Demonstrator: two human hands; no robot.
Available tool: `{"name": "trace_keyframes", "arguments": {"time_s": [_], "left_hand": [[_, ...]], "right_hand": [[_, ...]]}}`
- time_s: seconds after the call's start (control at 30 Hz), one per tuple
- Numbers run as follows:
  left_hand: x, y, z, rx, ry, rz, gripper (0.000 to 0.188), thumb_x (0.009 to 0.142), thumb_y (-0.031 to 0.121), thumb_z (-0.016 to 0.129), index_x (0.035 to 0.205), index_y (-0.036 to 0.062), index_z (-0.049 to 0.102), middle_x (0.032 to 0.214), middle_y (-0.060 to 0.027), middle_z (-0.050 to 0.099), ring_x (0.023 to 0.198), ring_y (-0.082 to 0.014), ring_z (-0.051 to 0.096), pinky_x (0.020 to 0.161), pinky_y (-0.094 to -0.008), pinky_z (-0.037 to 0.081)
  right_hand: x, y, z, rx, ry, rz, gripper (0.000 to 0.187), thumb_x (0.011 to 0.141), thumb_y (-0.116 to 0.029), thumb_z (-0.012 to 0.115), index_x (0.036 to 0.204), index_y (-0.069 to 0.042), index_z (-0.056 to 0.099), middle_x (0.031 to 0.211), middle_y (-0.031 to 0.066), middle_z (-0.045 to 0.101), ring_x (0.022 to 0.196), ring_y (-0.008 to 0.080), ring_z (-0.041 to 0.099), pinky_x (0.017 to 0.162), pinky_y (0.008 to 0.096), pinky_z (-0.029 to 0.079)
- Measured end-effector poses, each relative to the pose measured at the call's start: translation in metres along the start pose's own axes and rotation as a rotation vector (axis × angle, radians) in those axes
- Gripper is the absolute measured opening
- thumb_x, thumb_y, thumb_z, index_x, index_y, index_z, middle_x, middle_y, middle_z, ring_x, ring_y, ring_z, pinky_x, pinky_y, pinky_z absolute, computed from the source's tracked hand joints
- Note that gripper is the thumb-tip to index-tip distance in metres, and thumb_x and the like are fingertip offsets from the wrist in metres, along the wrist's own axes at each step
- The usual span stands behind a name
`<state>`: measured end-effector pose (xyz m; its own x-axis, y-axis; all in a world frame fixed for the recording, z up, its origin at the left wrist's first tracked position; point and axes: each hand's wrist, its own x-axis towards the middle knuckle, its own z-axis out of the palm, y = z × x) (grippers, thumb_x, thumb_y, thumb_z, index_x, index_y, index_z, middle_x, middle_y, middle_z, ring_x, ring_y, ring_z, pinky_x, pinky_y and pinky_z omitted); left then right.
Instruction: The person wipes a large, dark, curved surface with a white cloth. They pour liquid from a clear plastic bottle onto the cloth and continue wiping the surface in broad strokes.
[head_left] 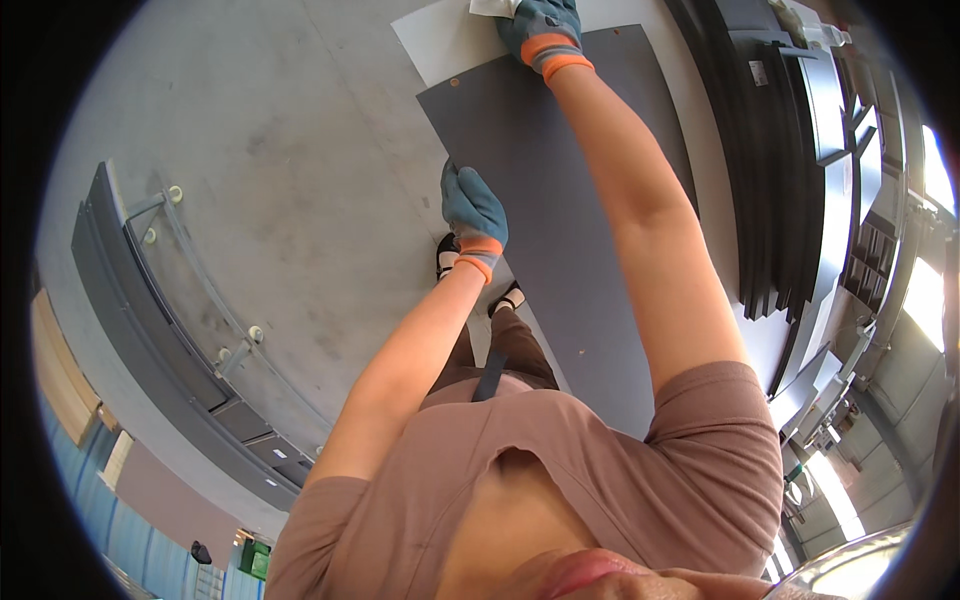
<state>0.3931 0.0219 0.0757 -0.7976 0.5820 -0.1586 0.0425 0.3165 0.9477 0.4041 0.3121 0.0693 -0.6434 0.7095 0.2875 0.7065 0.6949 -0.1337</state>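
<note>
A long dark grey flat panel (pixel 545 150), with small round marks near its far corners, lies in front of me over a white board (pixel 440 45). My left hand (pixel 474 208), in a blue-grey glove with an orange cuff, is closed at the panel's left edge; its fingertips are partly hidden. At the panel's far end, my right hand (pixel 540 32), gloved the same way, is closed on a white cloth or wipe (pixel 494 6). That piece is cut off by the top of the view, so its exact kind is unclear.
Dark panels (pixel 765 170) are stacked along the right. To the left stands a wheeled frame (pixel 215 275) beside long dark grey panels (pixel 150 300). A clear bottle (pixel 828 36) lies at the upper right. Grey concrete floor (pixel 300 130) stretches between; my feet stand close to the panel.
</note>
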Motion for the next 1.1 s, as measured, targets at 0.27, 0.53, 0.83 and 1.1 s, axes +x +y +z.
{"name": "trace_keyframes", "arguments": {"time_s": [0.27,0.53,0.83,1.1], "left_hand": [[0.003,-0.008,0.0,0.006,0.073,0.066,0.042,0.11,0.028,0.048,0.13,-0.0056,0.063,0.116,-0.021,0.072,0.103,-0.035,0.068,0.094,-0.0401,0.052],[-0.002,-0.001,-0.003,-0.051,-0.014,-0.041,0.041,0.11,0.022,0.041,0.132,-0.0052,0.062,0.122,-0.023,0.069,0.108,-0.0396,0.067,0.093,-0.0428,0.054],[0.001,0.011,-0.002,-0.03,-0.023,-0.025,0.041,0.11,0.023,0.041,0.132,-0.0049,0.062,0.123,-0.0223,0.068,0.11,-0.0383,0.066,0.096,-0.0414,0.053],[0.007,-0.092,0.004,0.298,-0.08,0.279,0.042,0.11,0.027,0.045,0.128,-0.0073,0.062,0.111,-0.0209,0.07,0.1,-0.0332,0.065,0.092,-0.0404,0.052]], "right_hand": [[-0.105,-0.046,-0.06,0.101,-0.006,-0.267,0.059,0.082,-0.023,0.074,0.14,-0.018,0.061,0.149,0.0106,0.058,0.139,0.0324,0.054,0.121,0.0486,0.037],[-0.038,-0.042,-0.051,0.11,-0.093,-0.111,0.056,0.085,-0.027,0.07,0.138,-0.014,0.061,0.146,0.014,0.057,0.141,0.0368,0.049,0.119,0.0529,0.035],[0.038,0.017,-0.01,0.797,0.207,0.502,0.024,0.1,-0.028,0.061,0.104,-0.006,0.072,0.096,0.0205,0.073,0.09,0.0375,0.068,0.078,0.0455,0.053],[-0.099,-0.088,-0.078,0.188,-0.24,-0.15,0.032,0.095,-0.029,0.058,0.126,-0.022,0.063,0.131,0.0029,0.064,0.12,0.0253,0.059,0.103,0.0417,0.044]]}}
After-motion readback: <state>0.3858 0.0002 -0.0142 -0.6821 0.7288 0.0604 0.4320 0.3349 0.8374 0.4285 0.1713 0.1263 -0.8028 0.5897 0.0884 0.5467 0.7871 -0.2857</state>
